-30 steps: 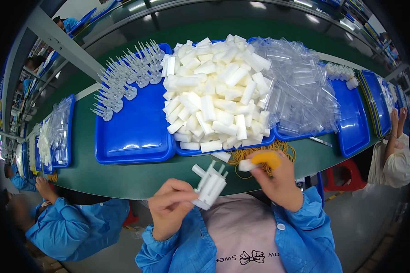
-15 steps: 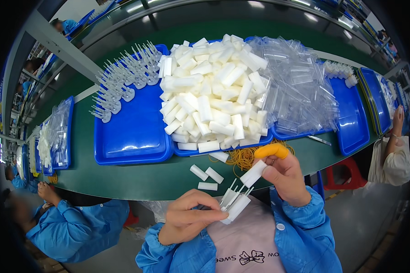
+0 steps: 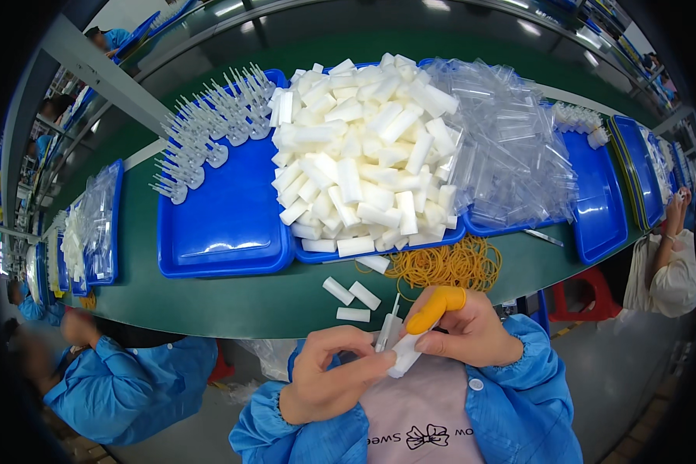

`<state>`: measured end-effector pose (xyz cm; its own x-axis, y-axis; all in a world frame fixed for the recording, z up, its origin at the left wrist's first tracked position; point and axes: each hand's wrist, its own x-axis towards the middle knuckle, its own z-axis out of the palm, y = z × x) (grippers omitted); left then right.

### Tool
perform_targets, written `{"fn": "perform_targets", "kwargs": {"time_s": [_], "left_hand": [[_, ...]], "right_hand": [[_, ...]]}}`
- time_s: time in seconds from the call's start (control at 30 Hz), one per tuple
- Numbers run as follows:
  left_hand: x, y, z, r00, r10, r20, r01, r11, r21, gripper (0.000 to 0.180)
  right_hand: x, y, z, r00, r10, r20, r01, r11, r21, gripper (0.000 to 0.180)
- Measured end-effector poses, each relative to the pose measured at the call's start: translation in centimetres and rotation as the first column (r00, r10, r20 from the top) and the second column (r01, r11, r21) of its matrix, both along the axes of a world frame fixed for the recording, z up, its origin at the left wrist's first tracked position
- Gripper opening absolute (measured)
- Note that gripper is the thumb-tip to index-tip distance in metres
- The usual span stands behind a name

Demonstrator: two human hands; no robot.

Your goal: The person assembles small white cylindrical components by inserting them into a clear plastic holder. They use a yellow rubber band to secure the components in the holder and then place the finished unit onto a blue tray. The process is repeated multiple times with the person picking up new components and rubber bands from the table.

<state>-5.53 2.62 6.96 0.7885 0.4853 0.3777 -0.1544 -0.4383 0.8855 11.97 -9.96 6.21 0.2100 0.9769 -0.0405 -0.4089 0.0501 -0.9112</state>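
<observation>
My left hand [image 3: 334, 370] pinches the base of a small white pronged holder [image 3: 387, 332], close in front of my body. A thin prong sticks up from it beside a white sleeve. My right hand [image 3: 475, 332], with a yellow finger cot on the index finger, grips a white foam sleeve [image 3: 405, 354] against the same holder. Fingers hide the rest of the holder. Just beyond, loose white foam sleeves [image 3: 353, 315] lie on the green table [image 3: 232, 305]. A bundle of yellow rubber bands [image 3: 464, 267] rests behind my right hand.
A blue tray [image 3: 220, 243] at the left carries rows of pronged holders [image 3: 228, 116]. Foam sleeves [image 3: 363, 155] heap over the middle tray. Clear plastic tubes [image 3: 510, 147] fill the one beside it; another blue tray [image 3: 599, 220] stands farther right. Co-workers sit on both sides.
My right hand has moved down and left with the foam sleeve, from above the prongs to against the holder. My left hand still holds the base.
</observation>
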Motion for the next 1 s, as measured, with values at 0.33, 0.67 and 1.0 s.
{"fn": "perform_targets", "kwargs": {"time_s": [0.33, 0.67, 1.0], "left_hand": [[-1.2, 1.9, 0.2, 0.979, 0.045, -0.198, -0.070, 0.990, -0.122, 0.023], [-2.7, 4.1, -0.6, 0.914, 0.402, -0.058, -0.396, 0.851, -0.344, 0.013], [-3.7, 4.6, -0.4, 0.943, 0.330, -0.036, -0.332, 0.935, -0.123, 0.017]], "right_hand": [[0.0, 1.9, 0.7, 0.925, -0.236, 0.298, 0.226, 0.972, 0.068, 0.033], [-2.5, 3.4, -3.7, 0.291, -0.023, 0.957, 0.044, 0.999, 0.011, 0.032], [-1.2, 2.8, -1.4, 0.353, -0.145, 0.924, 0.205, 0.976, 0.075, 0.021]]}}
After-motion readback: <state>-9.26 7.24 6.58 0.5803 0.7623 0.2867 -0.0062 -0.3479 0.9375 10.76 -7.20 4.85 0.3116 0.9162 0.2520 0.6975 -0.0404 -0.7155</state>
